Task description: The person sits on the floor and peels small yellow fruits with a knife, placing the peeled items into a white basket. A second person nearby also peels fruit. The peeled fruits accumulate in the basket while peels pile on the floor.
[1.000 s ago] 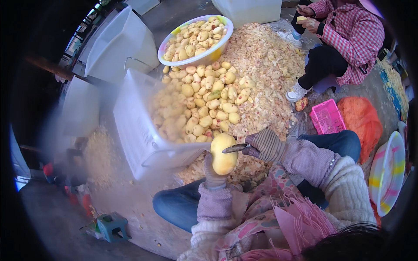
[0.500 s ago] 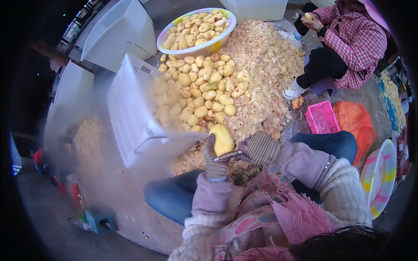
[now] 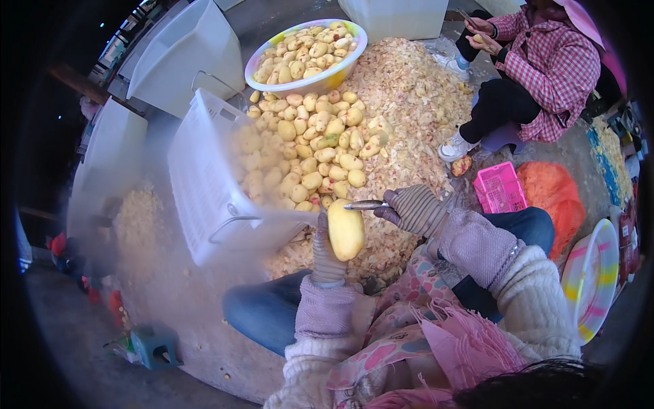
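Observation:
My left hand [image 3: 328, 255], in a striped glove, is closed round the side of a large pale-yellow peeled potato [image 3: 346, 232], held upright in front of me. In my gloved right hand [image 3: 413, 210] is a metal peeler [image 3: 366, 204], its tip at the upper part of the potato. Beyond my hands lies a heap of peeled potatoes [image 3: 310, 153], partly inside a tipped white plastic crate [image 3: 204, 184]. A wide layer of potato peelings [image 3: 415, 102] covers the floor right of the heap.
A colourful basin [image 3: 306, 85] full of potatoes stands behind the heap. At the upper right a person in a checked shirt [image 3: 555, 75] sits holding a potato. Nearby lie a pink basket [image 3: 501, 187], an orange mesh bag [image 3: 550, 194] and a second basin [image 3: 591, 279]. White bins [image 3: 191, 58] stand behind.
The peeler has moved from the potato's lower end up to its top, my right hand rising with it. The potato now stands more upright and slightly lower. The other person's hands have shifted.

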Action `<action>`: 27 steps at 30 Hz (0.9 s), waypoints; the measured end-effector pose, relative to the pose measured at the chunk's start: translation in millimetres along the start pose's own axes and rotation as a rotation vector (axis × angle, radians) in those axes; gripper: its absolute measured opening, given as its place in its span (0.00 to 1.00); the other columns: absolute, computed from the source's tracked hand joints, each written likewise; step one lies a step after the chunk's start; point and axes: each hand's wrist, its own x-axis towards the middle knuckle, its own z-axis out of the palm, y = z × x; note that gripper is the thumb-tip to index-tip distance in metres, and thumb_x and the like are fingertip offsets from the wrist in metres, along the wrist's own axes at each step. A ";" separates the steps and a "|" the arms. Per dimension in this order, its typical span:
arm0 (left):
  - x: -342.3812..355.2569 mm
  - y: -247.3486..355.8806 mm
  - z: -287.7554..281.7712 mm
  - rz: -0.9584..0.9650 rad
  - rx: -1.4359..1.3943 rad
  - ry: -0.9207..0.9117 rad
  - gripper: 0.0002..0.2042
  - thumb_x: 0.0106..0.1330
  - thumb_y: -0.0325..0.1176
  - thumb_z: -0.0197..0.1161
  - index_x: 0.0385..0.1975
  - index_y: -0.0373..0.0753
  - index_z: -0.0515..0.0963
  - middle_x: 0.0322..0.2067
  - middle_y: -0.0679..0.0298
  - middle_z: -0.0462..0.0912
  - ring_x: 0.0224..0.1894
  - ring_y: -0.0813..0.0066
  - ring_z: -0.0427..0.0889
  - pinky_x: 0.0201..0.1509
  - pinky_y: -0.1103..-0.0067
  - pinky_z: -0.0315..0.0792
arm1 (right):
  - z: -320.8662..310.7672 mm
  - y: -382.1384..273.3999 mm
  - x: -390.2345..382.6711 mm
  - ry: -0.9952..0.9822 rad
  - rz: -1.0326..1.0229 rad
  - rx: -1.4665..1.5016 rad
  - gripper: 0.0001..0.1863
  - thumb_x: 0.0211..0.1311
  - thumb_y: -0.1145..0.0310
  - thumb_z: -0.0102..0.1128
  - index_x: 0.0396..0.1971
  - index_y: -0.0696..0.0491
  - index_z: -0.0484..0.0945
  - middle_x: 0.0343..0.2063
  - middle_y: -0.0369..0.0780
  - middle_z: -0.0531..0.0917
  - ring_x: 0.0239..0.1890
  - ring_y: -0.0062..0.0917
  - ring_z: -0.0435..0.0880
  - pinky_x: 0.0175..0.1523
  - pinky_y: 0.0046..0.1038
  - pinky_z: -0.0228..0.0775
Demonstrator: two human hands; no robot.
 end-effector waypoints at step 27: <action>0.2 -10.0 -4.1 -0.035 0.245 -0.043 0.29 0.64 0.55 0.57 0.57 0.39 0.69 0.49 0.54 0.78 0.44 0.55 0.81 0.43 0.66 0.80 | -21.0 -22.2 -0.4 -0.071 -0.246 0.011 0.25 0.66 0.46 0.48 0.29 0.56 0.73 0.16 0.46 0.80 0.19 0.42 0.80 0.24 0.41 0.71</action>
